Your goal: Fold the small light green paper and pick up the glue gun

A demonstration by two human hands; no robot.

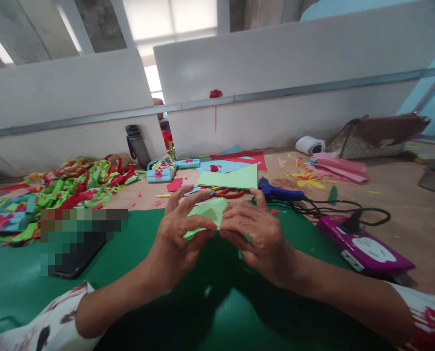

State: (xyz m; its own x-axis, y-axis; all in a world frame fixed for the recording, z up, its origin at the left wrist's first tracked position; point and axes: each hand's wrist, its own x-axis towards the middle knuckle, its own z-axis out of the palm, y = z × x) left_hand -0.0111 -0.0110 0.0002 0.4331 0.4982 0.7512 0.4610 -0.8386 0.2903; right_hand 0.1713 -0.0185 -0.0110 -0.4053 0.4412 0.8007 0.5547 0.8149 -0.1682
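I see the left hand point(181, 229) and right hand point(257, 231) pinching 1 piece of light green paper point(207, 212) over a green surface point(129, 239). Beyond them on my feed, a blue glue gun point(283, 192) lies on the brown counter point(411, 214), near 1 purple power strip point(367, 246).

Open green mat point(133, 248) lies btwn black phone point(86, 256) & L hand point(179, 236) (a usable lane). On R, blue glue gun point(283, 194), looped black cable point(388, 215) & purple power strip point(371, 249) block the way; far L, heaped paper strips point(71, 183) do.
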